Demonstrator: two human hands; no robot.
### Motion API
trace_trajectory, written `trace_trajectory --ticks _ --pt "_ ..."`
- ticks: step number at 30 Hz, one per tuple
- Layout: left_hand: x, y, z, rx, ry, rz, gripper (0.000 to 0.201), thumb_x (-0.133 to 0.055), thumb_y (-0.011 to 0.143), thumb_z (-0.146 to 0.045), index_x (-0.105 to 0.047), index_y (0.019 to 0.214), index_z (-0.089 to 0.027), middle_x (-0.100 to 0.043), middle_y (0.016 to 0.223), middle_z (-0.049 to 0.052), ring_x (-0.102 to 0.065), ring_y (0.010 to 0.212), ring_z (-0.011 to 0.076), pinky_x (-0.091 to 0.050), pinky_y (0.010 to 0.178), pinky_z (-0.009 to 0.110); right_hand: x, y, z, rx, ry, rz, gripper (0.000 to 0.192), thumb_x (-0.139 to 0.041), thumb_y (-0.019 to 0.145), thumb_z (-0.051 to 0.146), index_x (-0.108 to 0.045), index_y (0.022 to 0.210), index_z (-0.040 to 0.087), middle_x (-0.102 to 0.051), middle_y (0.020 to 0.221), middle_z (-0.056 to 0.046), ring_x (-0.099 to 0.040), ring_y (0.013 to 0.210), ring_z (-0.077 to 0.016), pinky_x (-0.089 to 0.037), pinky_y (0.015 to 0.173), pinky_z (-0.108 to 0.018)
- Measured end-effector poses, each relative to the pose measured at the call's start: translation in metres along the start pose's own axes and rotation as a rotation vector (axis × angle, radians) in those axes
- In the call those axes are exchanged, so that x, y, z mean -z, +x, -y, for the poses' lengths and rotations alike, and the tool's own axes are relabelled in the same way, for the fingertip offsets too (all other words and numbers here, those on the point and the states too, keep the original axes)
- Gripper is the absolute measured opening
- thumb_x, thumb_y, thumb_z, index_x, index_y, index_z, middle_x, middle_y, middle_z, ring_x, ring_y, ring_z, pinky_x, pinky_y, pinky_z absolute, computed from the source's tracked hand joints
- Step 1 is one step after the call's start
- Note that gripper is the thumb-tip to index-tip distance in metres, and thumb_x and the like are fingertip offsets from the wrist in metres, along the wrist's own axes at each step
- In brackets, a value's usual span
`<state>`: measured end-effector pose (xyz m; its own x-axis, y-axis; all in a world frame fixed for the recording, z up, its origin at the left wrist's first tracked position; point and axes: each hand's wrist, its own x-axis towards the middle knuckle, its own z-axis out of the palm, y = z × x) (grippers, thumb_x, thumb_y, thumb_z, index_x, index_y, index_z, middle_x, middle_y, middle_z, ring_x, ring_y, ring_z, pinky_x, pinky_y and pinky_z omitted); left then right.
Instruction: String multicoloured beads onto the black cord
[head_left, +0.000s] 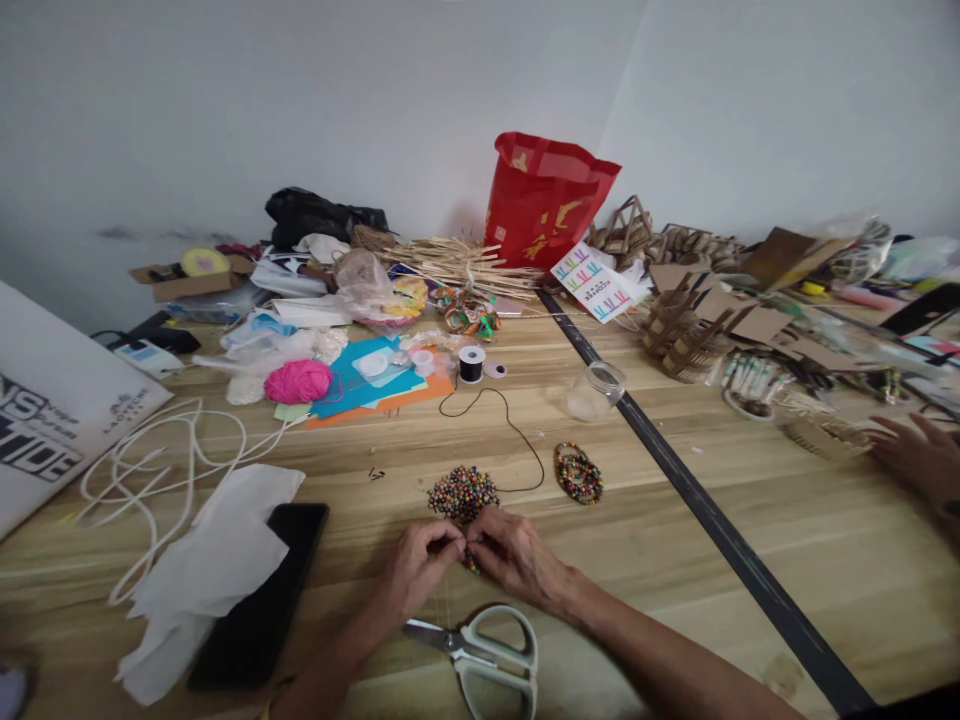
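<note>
Head: fingers (456, 546) between beads (459, 490) and scissors (459, 642)

Bench (660, 560): bead pile (463, 492) ctr front, just beyond L hand (420, 562) and R hand (521, 552); bead strand (471, 562) btwn hands. Scissors (454, 642) on near side of same. Bead loops (581, 482) R of pile; jar (589, 398) behind loops, beside strip (720, 530). Spool (471, 368) behind pile, sheets (345, 375) adj. to its L. Phone (259, 625) L of L hand, partly under tissue (214, 560). Bag (551, 200) at rear, nr wall (225, 100). Co-worker's hand (915, 455) far R, next to basket (829, 438).
</note>
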<state>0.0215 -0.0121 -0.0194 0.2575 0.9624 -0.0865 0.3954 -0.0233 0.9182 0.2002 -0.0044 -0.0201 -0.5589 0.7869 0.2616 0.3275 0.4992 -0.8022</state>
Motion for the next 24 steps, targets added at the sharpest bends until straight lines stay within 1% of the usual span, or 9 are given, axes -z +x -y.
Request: trace_trajectory --ticks 2,5,10,12,14,17,19,22,24 --pt "0.000 0.000 -0.004 -0.005 0.005 -0.010 0.022 -0.052 0.073 -0.028 -0.065 0.061 -0.015 -0.066 0.060 0.003 -0.058 0.060 0.0174 -0.042 0.059 0.024 0.001 0.001 0.002 -0.048 0.019 0.004 0.011 -0.050 0.085 0.013 -0.060 0.081 0.015 -0.060 0.074 -0.003 -0.053 0.066 -0.0119 -0.039 0.061 -0.021" --pt "-0.001 -0.001 -0.009 -0.009 0.016 -0.015 0.018 -0.053 0.070 -0.025 -0.065 0.062 -0.015 -0.066 0.060 0.004 -0.058 0.059 0.0170 -0.043 0.057 0.024 0.003 0.002 0.004 -0.160 0.101 0.022 0.010 -0.052 0.083 0.014 -0.060 0.078 0.014 -0.058 0.067 0.000 -0.048 0.058 -0.0097 -0.034 0.054 -0.019" --pt "-0.005 -0.002 -0.007 -0.003 0.070 -0.038 0.012 -0.054 0.068 -0.018 -0.065 0.064 -0.014 -0.066 0.060 0.004 -0.059 0.056 0.0161 -0.045 0.055 0.023 0.004 0.004 0.001 -0.286 0.290 0.057 0.009 -0.053 0.080 0.015 -0.060 0.074 0.013 -0.053 0.062 0.002 -0.045 0.058 -0.0090 -0.032 0.053 -0.018" --pt "-0.006 -0.003 -0.006 -0.043 0.121 -0.048 0.012 -0.053 0.069 -0.015 -0.064 0.065 -0.015 -0.065 0.060 0.003 -0.059 0.056 0.0151 -0.045 0.054 0.023 0.004 0.004 -0.001 -0.316 0.351 0.068 0.009 -0.054 0.079 0.017 -0.059 0.073 0.013 -0.053 0.062 0.002 -0.045 0.058 -0.0090 -0.031 0.053 -0.018" --pt "-0.007 -0.004 -0.005 -0.143 0.194 -0.081 0.013 -0.053 0.072 -0.012 -0.063 0.065 -0.016 -0.064 0.062 0.002 -0.058 0.057 0.0142 -0.046 0.055 0.022 0.004 0.004 -0.002 -0.335 0.391 0.075 0.009 -0.055 0.078 0.020 -0.058 0.073 0.013 -0.052 0.062 0.002 -0.044 0.058 -0.0091 -0.031 0.053 -0.019" --pt "-0.008 -0.007 -0.006 -0.392 0.310 -0.158 0.017 -0.051 0.077 -0.009 -0.063 0.068 -0.017 -0.064 0.070 0.003 -0.060 0.064 0.0140 -0.048 0.061 0.023 0.005 0.004 -0.005 -0.334 0.419 0.085 0.012 -0.057 0.078 0.024 -0.057 0.073 0.013 -0.052 0.062 0.002 -0.042 0.057 -0.0090 -0.030 0.053 -0.019" --pt "-0.007 -0.009 -0.006 -0.534 0.401 -0.190 0.019 -0.049 0.081 -0.008 -0.063 0.072 -0.017 -0.064 0.074 0.004 -0.060 0.068 0.0143 -0.049 0.063 0.024 0.006 0.004 -0.006 -0.330 0.435 0.092 0.015 -0.058 0.078 0.027 -0.057 0.072 0.014 -0.051 0.062 0.002 -0.041 0.057 -0.0090 -0.029 0.053 -0.020" --pt "-0.007 -0.011 -0.007 -0.668 0.550 -0.207 0.020 -0.047 0.086 -0.009 -0.062 0.076 -0.017 -0.064 0.074 0.004 -0.060 0.068 0.0150 -0.048 0.064 0.026 0.009 0.005 -0.007 -0.333 0.460 0.123 0.018 -0.059 0.077 0.030 -0.056 0.069 0.014 -0.049 0.061 0.002 -0.040 0.056 -0.0090 -0.030 0.054 -0.021" --pt "-0.007 -0.012 -0.007 -0.730 0.594 -0.204 0.022 -0.045 0.089 -0.010 -0.061 0.076 -0.017 -0.065 0.073 0.004 -0.060 0.067 0.0153 -0.049 0.066 0.028 0.011 0.006 -0.007 -0.336 0.478 0.147 0.018 -0.060 0.076 0.030 -0.057 0.068 0.014 -0.050 0.062 0.002 -0.041 0.057 -0.0092 -0.030 0.055 -0.021"
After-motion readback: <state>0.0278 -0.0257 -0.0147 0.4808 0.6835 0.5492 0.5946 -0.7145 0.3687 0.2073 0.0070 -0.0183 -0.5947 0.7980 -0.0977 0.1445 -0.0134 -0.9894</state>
